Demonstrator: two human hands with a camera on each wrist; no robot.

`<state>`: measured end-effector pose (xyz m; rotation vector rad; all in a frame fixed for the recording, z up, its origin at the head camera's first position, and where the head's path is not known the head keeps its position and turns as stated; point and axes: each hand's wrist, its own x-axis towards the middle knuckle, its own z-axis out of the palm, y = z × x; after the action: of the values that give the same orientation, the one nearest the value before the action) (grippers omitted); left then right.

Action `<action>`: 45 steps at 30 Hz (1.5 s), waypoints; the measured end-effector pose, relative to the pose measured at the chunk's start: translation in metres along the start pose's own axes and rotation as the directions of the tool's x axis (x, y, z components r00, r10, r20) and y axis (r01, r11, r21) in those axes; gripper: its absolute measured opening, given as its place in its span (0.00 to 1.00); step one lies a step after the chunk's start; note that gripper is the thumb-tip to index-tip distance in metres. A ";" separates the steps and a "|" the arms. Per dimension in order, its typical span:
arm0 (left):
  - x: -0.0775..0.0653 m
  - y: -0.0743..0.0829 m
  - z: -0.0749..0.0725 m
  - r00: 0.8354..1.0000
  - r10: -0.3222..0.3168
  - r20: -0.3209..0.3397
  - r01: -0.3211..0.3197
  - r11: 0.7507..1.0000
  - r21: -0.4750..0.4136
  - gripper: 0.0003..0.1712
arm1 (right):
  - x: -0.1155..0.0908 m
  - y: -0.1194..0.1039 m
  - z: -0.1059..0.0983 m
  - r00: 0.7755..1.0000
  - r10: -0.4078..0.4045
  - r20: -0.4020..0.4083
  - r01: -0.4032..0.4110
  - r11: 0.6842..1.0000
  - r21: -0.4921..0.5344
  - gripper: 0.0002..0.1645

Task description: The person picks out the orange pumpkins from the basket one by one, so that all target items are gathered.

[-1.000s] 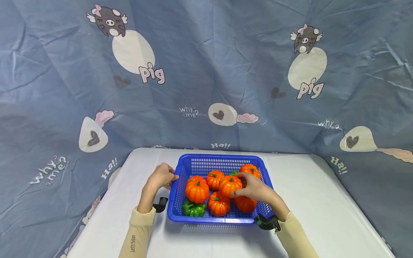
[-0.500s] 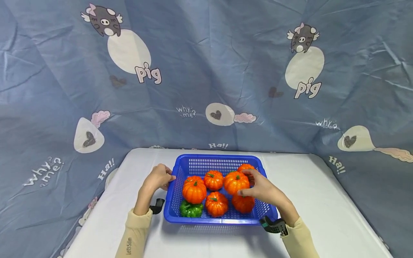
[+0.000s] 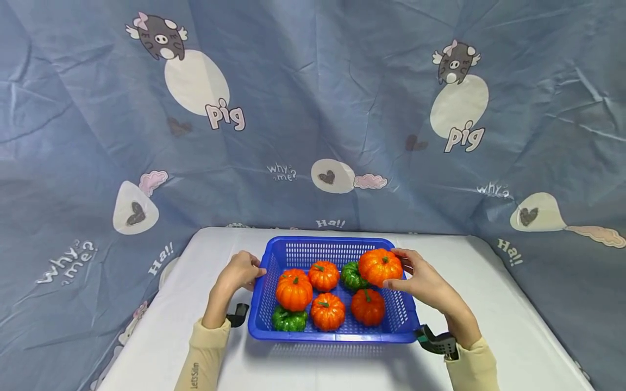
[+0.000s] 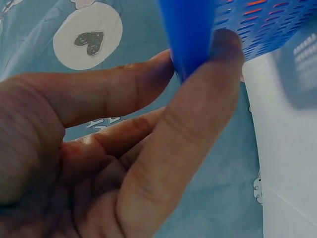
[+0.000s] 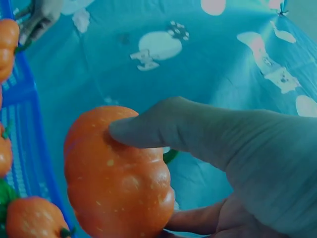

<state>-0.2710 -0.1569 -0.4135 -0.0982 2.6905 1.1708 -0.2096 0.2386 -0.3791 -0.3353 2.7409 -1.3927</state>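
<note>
A blue plastic basket (image 3: 337, 336) with slotted walls sits on the white table, holding several small pumpkins. My left hand (image 3: 240, 271) pinches its left rim; in the left wrist view, thumb and forefinger meet across the blue edge (image 4: 190, 34). Between thumb and fingers, my right hand (image 3: 425, 279) holds a ribbed orange pumpkin (image 3: 380, 267), raised over the basket's right side. The right wrist view shows that orange pumpkin (image 5: 116, 173) up close, with the thumb on its surface. Below it lie a green pumpkin (image 3: 354, 276) and an orange one (image 3: 368, 307).
At the basket's left, an orange pumpkin (image 3: 294, 293) rests over others, beside a green pumpkin (image 3: 289, 319). Two more orange pumpkins (image 3: 324, 276) sit mid-basket. The white table (image 3: 469, 282) extends to the right, and a blue printed cloth (image 3: 313, 119) hangs behind.
My right hand has moved right with the orange pumpkin, from mid-basket to the right rim, uncovering the green pumpkin. The left hand keeps its place on the rim.
</note>
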 end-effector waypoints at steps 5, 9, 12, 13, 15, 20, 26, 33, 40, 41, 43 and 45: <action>0.000 -0.001 0.000 1.000 -0.003 0.003 0.003 1.000 -0.010 0.16 | -0.001 0.009 -0.015 0.997 -0.008 -0.079 0.006 1.000 -0.023 0.47; 0.001 -0.001 -0.001 1.000 -0.008 0.004 0.008 1.000 -0.003 0.16 | -0.001 0.017 -0.028 0.995 0.012 -0.103 -0.014 1.000 -0.021 0.47; 0.001 -0.001 0.000 1.000 -0.004 0.001 0.004 1.000 0.005 0.16 | -0.001 0.025 -0.036 0.993 0.042 -0.112 -0.044 0.999 -0.009 0.48; 0.001 -0.001 0.000 1.000 -0.003 0.000 0.003 1.000 0.005 0.15 | -0.001 0.027 -0.039 0.992 0.054 -0.116 -0.055 0.998 -0.004 0.48; 0.002 -0.001 0.000 1.000 0.001 -0.002 -0.001 1.000 0.010 0.15 | -0.001 0.033 -0.043 0.990 0.076 -0.121 -0.076 0.997 0.003 0.49; 0.002 -0.002 0.000 1.000 0.003 -0.004 -0.003 1.000 0.011 0.15 | 0.002 0.047 -0.051 0.985 0.106 -0.135 -0.105 0.994 0.013 0.50; 0.001 -0.001 -0.001 1.000 0.006 -0.008 -0.005 1.000 0.014 0.15 | 0.007 0.063 -0.056 0.977 0.145 -0.157 -0.140 0.989 0.045 0.50; 0.000 0.000 -0.001 1.000 -0.001 -0.010 0.002 1.000 0.011 0.17 | 0.020 0.093 -0.055 0.960 0.221 -0.174 -0.209 0.974 0.084 0.50; 0.000 0.000 -0.001 1.000 0.001 -0.009 -0.001 1.000 0.013 0.16 | 0.031 0.130 -0.050 0.937 0.299 -0.181 -0.289 0.954 0.080 0.51; 0.000 0.000 -0.001 1.000 0.001 -0.008 -0.001 1.000 0.012 0.16 | 0.032 0.134 -0.049 0.935 0.303 -0.184 -0.295 0.953 0.072 0.51; 0.000 0.000 0.000 1.000 0.002 -0.005 -0.002 1.000 0.009 0.16 | 0.034 0.141 -0.047 0.931 0.313 -0.188 -0.306 0.950 0.066 0.51; 0.000 0.000 0.000 1.000 0.001 -0.002 -0.001 1.000 0.005 0.16 | 0.035 0.148 -0.045 0.929 0.315 -0.193 -0.309 0.949 0.060 0.50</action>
<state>-0.2713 -0.1571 -0.4132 -0.0979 2.6954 1.1642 -0.2753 0.3516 -0.4695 0.2493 2.7611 -1.4436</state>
